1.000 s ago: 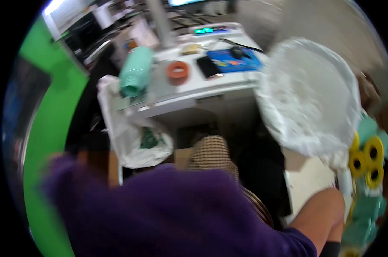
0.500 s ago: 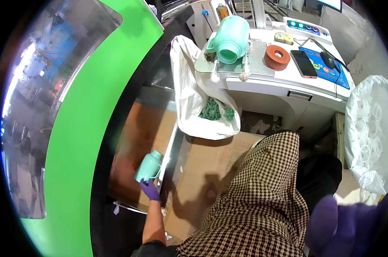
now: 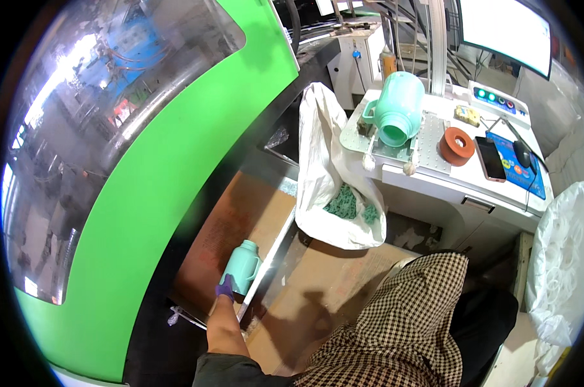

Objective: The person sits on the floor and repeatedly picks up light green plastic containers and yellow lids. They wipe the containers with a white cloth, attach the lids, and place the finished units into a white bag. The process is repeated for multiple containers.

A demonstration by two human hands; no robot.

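A mint-green plastic jug (image 3: 243, 266) with a side handle lies tilted low inside the cardboard-lined tray (image 3: 220, 222) beside the green machine. In a purple glove, my left hand (image 3: 225, 288) is closed on the jug's base end; its fingers are partly hidden against the jug. My right hand is outside the picture. On the perforated metal plate (image 3: 434, 145) of the white bench, a second mint-green jug (image 3: 402, 106) lies on its side with its open mouth toward me.
At left stands the green machine (image 3: 176, 122) with a clear window. A white sack (image 3: 318, 161) holds green plastic scraps. The bench carries a brown tape roll (image 3: 456, 147), a phone (image 3: 490, 158) and a mouse (image 3: 523, 153). A white-lined bin (image 3: 553, 258) with clear rings stands at right.
My left hand has lowered the jug further into the tray. My right hand, blurred at the lower right before, has left the picture. The view has swung left, shifting the scene rightward and down.
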